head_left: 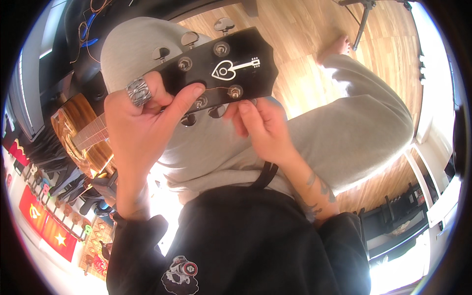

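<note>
A guitar's black headstock (253,46) with a white heart-shaped inlay lies across my lap. My left hand (137,115), with a wide silver ring, is closed at the headstock's neck end. Its thumb reaches over the face and presses a thin guitar string (217,88), which runs to a tuning post (235,92). At the lower edge my right hand (268,125) is closed on a tuning peg (253,101), mostly hidden by thumb and fingers. Other chrome tuning pegs (190,39) stick out along both edges. The wooden guitar body (73,118) shows at the left.
My crossed legs in grey trousers (349,132) lie under the headstock. A black stand leg (363,24) meets the wooden floor (295,29) at the upper right. Loose coiled strings (84,29) hang at the upper left. Several small guitars (69,216) line the left wall.
</note>
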`<state>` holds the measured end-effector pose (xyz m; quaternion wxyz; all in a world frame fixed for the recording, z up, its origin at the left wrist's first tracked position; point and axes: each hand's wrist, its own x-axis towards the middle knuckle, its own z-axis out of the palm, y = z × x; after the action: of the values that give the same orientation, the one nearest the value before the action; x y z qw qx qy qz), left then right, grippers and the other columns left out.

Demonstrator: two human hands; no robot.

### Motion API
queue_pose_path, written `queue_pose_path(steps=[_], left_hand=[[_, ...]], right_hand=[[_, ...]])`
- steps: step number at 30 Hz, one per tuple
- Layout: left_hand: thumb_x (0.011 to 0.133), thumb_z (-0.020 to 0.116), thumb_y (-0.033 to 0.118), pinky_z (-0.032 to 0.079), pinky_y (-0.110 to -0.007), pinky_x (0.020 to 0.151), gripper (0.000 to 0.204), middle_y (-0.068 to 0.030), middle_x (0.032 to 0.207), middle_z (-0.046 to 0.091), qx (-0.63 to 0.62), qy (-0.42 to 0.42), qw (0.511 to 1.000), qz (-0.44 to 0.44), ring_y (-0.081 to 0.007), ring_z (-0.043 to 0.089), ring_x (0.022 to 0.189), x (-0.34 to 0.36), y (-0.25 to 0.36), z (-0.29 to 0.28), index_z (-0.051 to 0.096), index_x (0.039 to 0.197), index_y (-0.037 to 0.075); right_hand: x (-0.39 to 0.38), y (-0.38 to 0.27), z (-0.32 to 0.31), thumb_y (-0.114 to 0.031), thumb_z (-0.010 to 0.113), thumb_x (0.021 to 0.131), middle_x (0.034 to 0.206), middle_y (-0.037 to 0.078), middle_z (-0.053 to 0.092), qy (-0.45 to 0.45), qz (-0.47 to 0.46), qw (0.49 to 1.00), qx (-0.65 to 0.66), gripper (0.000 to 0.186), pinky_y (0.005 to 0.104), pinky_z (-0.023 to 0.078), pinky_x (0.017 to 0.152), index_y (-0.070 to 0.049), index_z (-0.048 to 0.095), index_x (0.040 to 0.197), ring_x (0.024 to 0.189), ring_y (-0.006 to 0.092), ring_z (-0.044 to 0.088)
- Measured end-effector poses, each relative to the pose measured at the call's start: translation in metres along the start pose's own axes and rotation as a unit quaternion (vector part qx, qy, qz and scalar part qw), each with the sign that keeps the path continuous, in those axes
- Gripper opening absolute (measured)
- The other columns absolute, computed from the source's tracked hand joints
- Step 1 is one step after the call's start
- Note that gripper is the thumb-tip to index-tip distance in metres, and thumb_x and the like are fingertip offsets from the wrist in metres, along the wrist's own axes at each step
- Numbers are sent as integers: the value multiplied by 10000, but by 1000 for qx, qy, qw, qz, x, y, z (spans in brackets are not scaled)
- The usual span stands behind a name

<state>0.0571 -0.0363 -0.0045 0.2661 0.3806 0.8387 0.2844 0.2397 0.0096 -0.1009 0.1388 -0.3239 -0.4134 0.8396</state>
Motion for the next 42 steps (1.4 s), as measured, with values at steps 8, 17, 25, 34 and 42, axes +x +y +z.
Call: queue_pose_path(steps=[8, 17, 25, 34, 42], left_hand=[[808, 842, 126, 214, -236, 456, 438, 61, 506, 409, -3, -9, 1000, -20, -16, 301, 503, -2, -3, 2, 465, 603, 42], [815, 835, 142, 246, -233, 462, 404, 42, 503, 431, -12, -22, 1000, -16, -21, 343, 502, 1, -4, 6, 476, 657, 43], [803, 818, 239, 235, -292, 461, 350, 37, 487, 350, 130, -71, 989, 13, -66, 309, 469, 7, 6, -1, 543, 678, 62], [763, 844, 361, 380, -331, 499, 479, -40, 504, 442, 172, -57, 983, 34, -164, 429, 472, 7, 6, -2, 513, 615, 48], [728, 845, 452, 423, -359, 524, 526, -61, 563, 513, 231, -45, 972, 25, -206, 505, 511, 10, 12, -1, 508, 617, 63]], right_hand=[[-5, -1, -8, -377, 463, 1054, 635, 39, 485, 57, -19, 990, -124, 484, 286, 438, 538, -27, 570, 737, 587, 121, 526], [2, 19, -2, -417, 426, 1069, 683, 42, 546, 116, -152, 945, -267, 557, 323, 412, 526, -17, 566, 707, 584, 139, 541], [-4, 4, -11, -456, 325, 1077, 678, 10, 521, 8, 71, 994, 89, 566, 312, 405, 549, -44, 583, 786, 594, 146, 509], [-9, 2, -10, -475, 312, 1080, 703, -25, 438, -57, 130, 960, 242, 464, 267, 393, 609, -96, 540, 940, 662, 108, 476], [-11, 2, -11, -501, 319, 1077, 705, -34, 427, -77, 152, 942, 289, 478, 252, 389, 572, -106, 551, 942, 656, 100, 467]])
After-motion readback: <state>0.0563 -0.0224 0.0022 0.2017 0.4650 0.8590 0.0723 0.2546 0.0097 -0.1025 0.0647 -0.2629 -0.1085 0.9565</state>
